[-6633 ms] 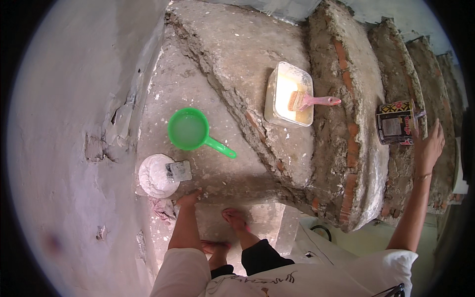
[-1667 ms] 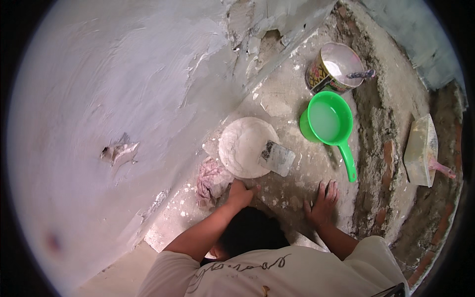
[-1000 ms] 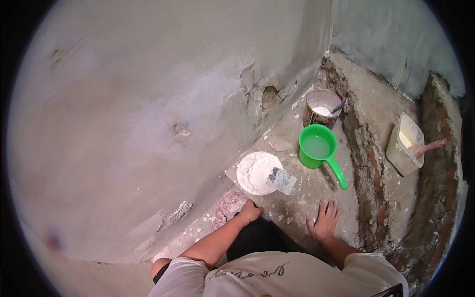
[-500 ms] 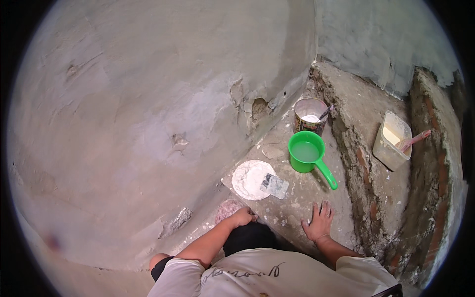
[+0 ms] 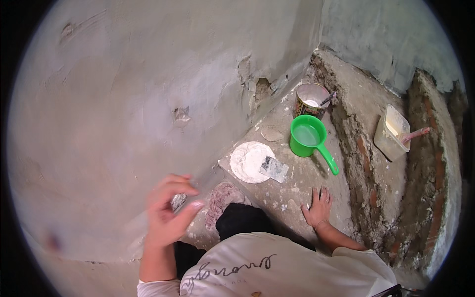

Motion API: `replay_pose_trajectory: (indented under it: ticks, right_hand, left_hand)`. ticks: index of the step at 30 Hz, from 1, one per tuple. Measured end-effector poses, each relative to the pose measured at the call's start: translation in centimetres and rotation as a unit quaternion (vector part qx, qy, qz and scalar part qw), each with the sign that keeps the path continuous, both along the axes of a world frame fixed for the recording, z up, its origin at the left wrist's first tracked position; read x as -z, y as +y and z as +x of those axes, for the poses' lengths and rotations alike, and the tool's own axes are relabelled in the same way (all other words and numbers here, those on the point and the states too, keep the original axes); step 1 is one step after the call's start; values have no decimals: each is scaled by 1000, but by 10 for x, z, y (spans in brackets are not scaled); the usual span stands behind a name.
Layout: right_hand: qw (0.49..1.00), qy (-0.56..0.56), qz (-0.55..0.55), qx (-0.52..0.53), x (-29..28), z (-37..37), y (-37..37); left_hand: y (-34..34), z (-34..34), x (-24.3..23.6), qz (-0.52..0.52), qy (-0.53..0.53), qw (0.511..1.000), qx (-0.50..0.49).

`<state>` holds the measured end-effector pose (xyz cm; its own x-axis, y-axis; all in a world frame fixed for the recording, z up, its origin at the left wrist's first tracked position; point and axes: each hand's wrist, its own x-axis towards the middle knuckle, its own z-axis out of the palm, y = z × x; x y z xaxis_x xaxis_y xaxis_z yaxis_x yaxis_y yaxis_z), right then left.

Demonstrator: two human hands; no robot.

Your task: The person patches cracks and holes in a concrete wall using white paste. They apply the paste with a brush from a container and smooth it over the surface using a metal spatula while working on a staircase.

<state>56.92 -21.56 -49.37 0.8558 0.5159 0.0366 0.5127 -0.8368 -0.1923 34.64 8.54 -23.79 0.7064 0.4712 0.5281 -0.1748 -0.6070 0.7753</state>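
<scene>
My left hand (image 5: 170, 210) is raised in front of the grey wall, its thumb and fingers curved and apart with nothing between them. Palm down, my right hand (image 5: 318, 210) lies spread on the concrete ledge. Beyond it stands a green dipper (image 5: 308, 143) holding cloudy liquid, its handle toward me. A round plate of white powder or paste (image 5: 246, 161) lies left of the dipper, with a small flat scraper (image 5: 275, 170) across its right edge. Near my dark-clothed knee is a pinkish, rumpled cloth-like thing (image 5: 223, 198), nearest to my left hand.
A tin can (image 5: 311, 101) with white material and a dark-handled tool stands behind the dipper. Farther right, a plastic tub (image 5: 391, 133) of cream-coloured material holds a reddish-handled tool. Rough broken ridges (image 5: 363, 168) run along the right. The plastered wall (image 5: 123, 114) has chipped holes.
My left hand has lifted from beside my knee and moved left in front of the wall. My right hand stays on the ledge. The view has tilted slightly, uncovering more of the pinkish thing.
</scene>
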Motion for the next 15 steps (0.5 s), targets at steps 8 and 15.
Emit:
replay_pose_trajectory:
  ticks: [8, 15]
  right_hand:
    - [1000, -1, -12, -3, 0, -3, 8]
    - [1000, -1, -7, 4, 4, -2, 3]
  left_hand:
    - [-30, -57, -87, 177, -251, 952, 19]
    - [-27, -70, -101, 299, -200, 913, 191]
